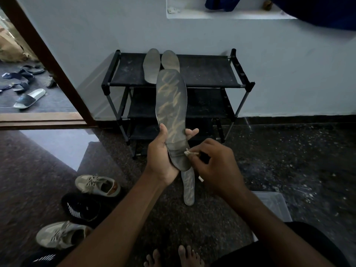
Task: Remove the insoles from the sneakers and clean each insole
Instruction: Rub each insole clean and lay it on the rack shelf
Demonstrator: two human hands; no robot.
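While the left hand [163,157] curls round the heel end of a streaked insole [171,101] at mid-frame, toe end up, the right hand [217,166] pinches a small brush [190,152] against its edge. Two grey insoles [152,66] lie on the shoe rack [212,72] above, a fourth insole [188,187] on the floor below, and sneakers [98,185] at lower left.

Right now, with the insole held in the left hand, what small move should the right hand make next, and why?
Probably stroke the small brush upward along the insole. The right hand holds it at the heel end, while pale streaks cover the upper part; the left hand grips the insole near its heel.
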